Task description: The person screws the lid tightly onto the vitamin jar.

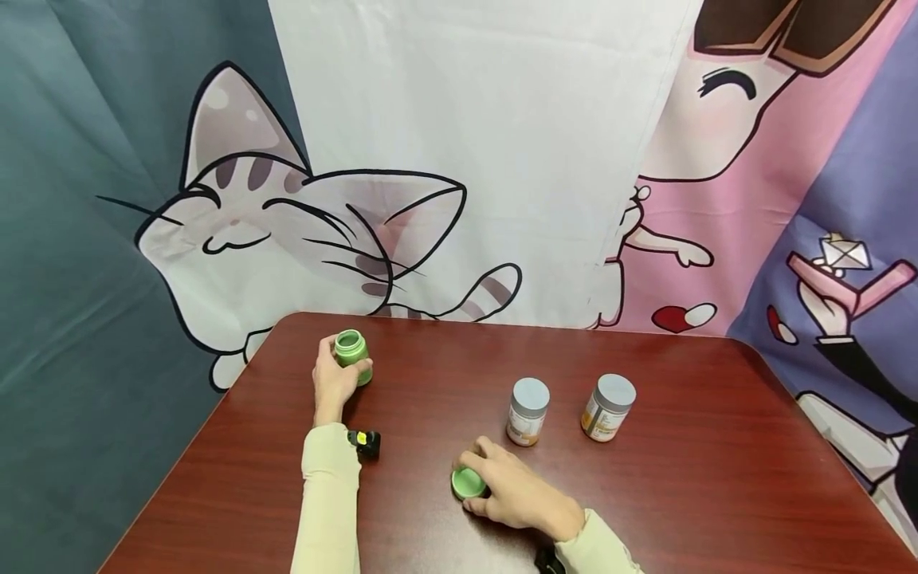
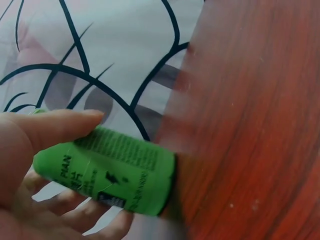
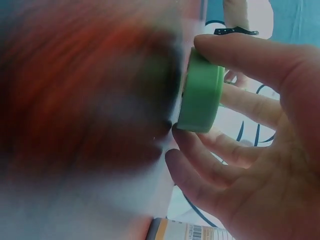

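At the far left of the table, my left hand [image 1: 337, 378] grips a green jar [image 1: 352, 346] whose mouth is uncovered. The left wrist view shows dark print on the side of the green jar [image 2: 112, 170], with the thumb along one side and fingers curled round the other. Near the front middle, my right hand [image 1: 512, 488] pinches a round green lid [image 1: 468, 483], hollow side up. Seen from the right wrist, the green lid [image 3: 201, 92] sits between thumb and fingers, at or just above the tabletop; I cannot tell whether it touches.
Two white jars with grey lids stand beyond my right hand: a nearer-middle jar [image 1: 528, 410] and another jar [image 1: 607, 406] to its right. The brown table [image 1: 717, 478] ends at a printed cloth backdrop [image 1: 473, 104] behind it.
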